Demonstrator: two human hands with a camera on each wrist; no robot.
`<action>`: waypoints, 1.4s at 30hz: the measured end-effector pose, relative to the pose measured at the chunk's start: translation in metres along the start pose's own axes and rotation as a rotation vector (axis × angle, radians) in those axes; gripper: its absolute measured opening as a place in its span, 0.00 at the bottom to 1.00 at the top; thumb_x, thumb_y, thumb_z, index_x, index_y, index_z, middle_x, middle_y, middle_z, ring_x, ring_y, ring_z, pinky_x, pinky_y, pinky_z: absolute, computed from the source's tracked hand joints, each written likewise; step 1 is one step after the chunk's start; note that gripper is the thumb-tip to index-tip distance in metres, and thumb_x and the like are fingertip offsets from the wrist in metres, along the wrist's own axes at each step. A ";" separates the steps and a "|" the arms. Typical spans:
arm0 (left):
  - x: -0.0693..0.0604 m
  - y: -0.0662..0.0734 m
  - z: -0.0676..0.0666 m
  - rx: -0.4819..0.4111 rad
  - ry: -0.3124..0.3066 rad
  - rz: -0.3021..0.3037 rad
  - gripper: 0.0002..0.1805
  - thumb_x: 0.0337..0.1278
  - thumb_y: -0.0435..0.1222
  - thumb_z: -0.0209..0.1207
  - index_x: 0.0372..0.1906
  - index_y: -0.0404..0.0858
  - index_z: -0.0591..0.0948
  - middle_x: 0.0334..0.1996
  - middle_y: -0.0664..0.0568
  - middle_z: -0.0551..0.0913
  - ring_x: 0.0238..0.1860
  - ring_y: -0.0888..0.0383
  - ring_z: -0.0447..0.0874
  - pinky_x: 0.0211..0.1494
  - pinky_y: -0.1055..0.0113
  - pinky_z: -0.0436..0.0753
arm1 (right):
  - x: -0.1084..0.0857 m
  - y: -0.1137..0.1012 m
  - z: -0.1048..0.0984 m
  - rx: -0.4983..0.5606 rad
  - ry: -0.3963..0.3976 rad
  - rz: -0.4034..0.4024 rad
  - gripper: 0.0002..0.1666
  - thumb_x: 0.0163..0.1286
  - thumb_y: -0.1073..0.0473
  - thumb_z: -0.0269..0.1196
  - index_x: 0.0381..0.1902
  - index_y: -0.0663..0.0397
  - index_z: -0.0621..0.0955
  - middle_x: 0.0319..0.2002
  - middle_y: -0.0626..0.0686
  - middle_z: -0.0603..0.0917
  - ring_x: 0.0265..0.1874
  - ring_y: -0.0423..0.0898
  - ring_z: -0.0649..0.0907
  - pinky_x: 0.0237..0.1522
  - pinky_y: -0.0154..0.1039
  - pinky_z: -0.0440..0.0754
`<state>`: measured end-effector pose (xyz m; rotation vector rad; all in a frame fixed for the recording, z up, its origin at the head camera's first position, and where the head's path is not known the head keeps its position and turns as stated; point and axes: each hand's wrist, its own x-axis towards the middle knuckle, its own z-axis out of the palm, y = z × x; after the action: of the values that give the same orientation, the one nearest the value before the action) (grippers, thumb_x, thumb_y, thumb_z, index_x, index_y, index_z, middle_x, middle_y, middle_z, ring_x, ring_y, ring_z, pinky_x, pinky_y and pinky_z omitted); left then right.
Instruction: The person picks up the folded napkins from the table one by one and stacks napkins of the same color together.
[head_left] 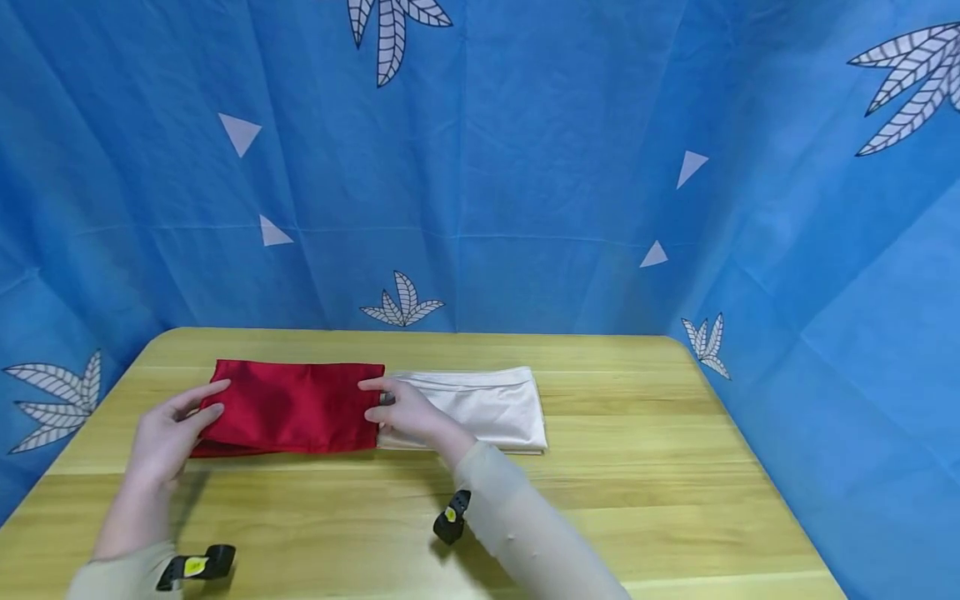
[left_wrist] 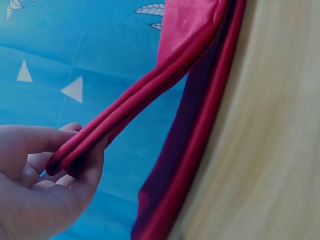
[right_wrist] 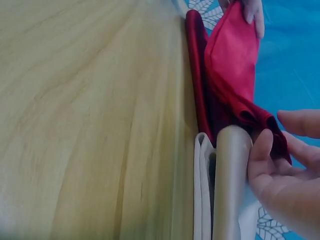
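A folded red satin cloth (head_left: 292, 407) lies at the left of the table. My left hand (head_left: 167, 429) pinches its left end; the left wrist view shows the upper folded layers raised between thumb and fingers (left_wrist: 42, 137), apart from the lower layer. At the other end my right hand (head_left: 411, 408) holds the red cloth's right edge, its thumb (right_wrist: 261, 152) on the near side. Just right of the red cloth is a folded white satin cloth (head_left: 480, 408), partly covered by my right hand and wrist. In the right wrist view its rounded fold (right_wrist: 232, 170) shows beneath the hand.
The wooden table (head_left: 637, 467) has rounded far corners. A blue curtain (head_left: 525, 167) with white leaf and triangle prints hangs behind and beside it. Black wrist cameras are strapped over both sleeves, close above the tabletop.
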<state>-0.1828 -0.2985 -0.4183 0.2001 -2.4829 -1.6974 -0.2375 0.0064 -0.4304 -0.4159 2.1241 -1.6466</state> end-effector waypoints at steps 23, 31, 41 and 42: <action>-0.003 -0.008 0.008 0.028 0.107 -0.191 0.28 0.68 0.44 0.49 0.67 0.31 0.67 0.59 0.43 0.66 0.55 0.57 0.64 0.41 0.82 0.67 | -0.028 0.006 -0.011 -0.005 -0.042 -0.041 0.32 0.66 0.68 0.58 0.68 0.57 0.68 0.58 0.61 0.76 0.55 0.50 0.77 0.43 0.36 0.80; -0.004 0.007 0.016 0.261 0.031 -0.024 0.29 0.71 0.43 0.45 0.68 0.28 0.63 0.65 0.29 0.62 0.62 0.34 0.62 0.58 0.46 0.68 | -0.053 0.003 -0.037 -0.047 -0.027 -0.097 0.28 0.68 0.66 0.57 0.66 0.60 0.70 0.63 0.60 0.72 0.59 0.55 0.74 0.48 0.39 0.79; -0.017 0.029 0.055 0.484 0.000 0.414 0.24 0.63 0.32 0.53 0.63 0.26 0.69 0.61 0.28 0.64 0.60 0.30 0.62 0.55 0.33 0.64 | -0.086 0.009 -0.076 -0.355 0.086 -0.196 0.26 0.66 0.70 0.58 0.62 0.61 0.73 0.64 0.60 0.69 0.60 0.59 0.72 0.55 0.50 0.75; -0.019 0.029 0.058 0.510 0.014 0.440 0.24 0.62 0.31 0.54 0.62 0.26 0.70 0.61 0.28 0.65 0.59 0.29 0.63 0.54 0.33 0.64 | -0.090 0.011 -0.080 -0.390 0.103 -0.212 0.25 0.66 0.70 0.58 0.62 0.62 0.73 0.64 0.61 0.69 0.60 0.59 0.72 0.54 0.51 0.76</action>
<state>-0.1759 -0.2311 -0.4126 -0.2696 -2.6429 -0.8820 -0.1990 0.1190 -0.4109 -0.7086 2.5623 -1.3773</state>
